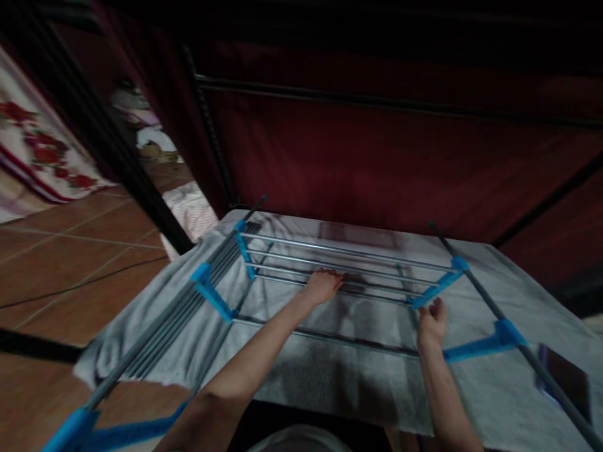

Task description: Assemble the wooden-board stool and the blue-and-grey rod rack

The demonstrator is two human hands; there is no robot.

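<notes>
A rack of thin metal rods (348,252) with blue plastic brackets stands on a grey-white cloth (348,376). My left hand (323,285) reaches over its middle, fingers curled across the parallel rods. Just below the bracket at the right end (438,289) is my right hand (432,320), its fingers loosely bent and a little apart. Whether those fingertips touch the bracket is hard to make out. A lower right bracket (485,345) meets the side tube near my right forearm. On the left, another blue bracket (214,295) joins the tubes beside a bundle of rods (174,326).
A dark phone-like object (565,380) lies on the cloth at the right. Behind the rack hangs dark red fabric (377,163) on a dark frame. To the left, a thin cable (85,285) crosses the tiled floor (56,263), near a floral cloth (44,144).
</notes>
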